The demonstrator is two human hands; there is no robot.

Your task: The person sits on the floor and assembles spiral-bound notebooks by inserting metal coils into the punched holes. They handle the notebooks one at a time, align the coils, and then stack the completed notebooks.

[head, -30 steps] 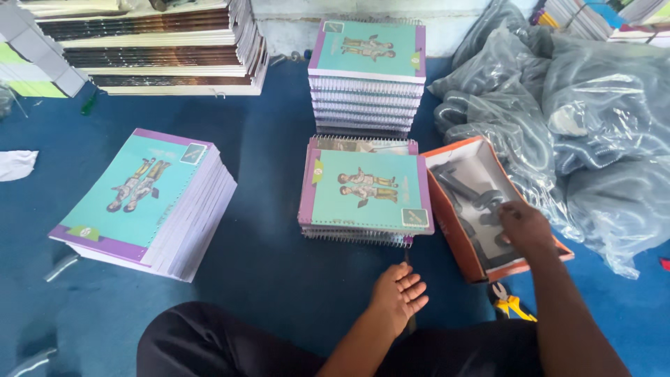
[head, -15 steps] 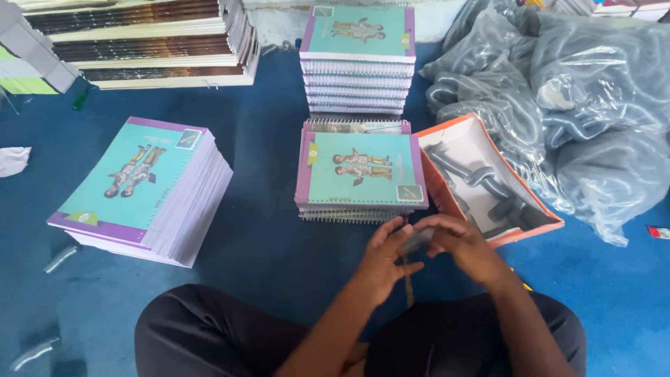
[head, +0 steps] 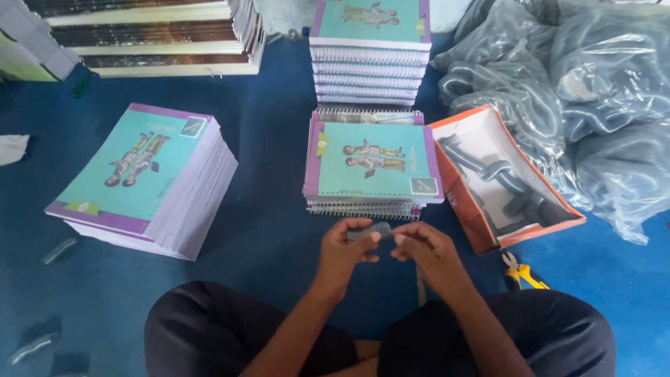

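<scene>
Both your hands are together now, low and central, just on the near side of the spiral-bound stack (head: pixel 372 169). A second ago your right hand (head: pixel 427 250) was over in the orange-edged box (head: pixel 469 183) on the right, while the left lay idle near your leg; since then the right has come back to the middle and the left hand (head: pixel 345 246) has risen to meet it. Between them sits a short grey binding comb (head: pixel 370 230), lying roughly level. Your left fingers (head: pixel 364 242) are curled shut around its left end, thumb on top. Your right fingertips (head: pixel 403 239) pinch in at the other end, though I can't tell for sure how much of the comb they grip. I'd judge that a comb has been drawn from the box and is now being readied in front of you.

The box lies open, more grey combs showing inside. On the far right, clear bags of combs (head: pixel 586 105) are heaped. At left, a loose stack of teal-covered booklets (head: pixel 143 174) sits apart. Another bound stack (head: pixel 370 49) stands farther back. Yellow-handled pliers (head: pixel 520 272) lie on the blue floor (head: pixel 265 139) by your right knee.
</scene>
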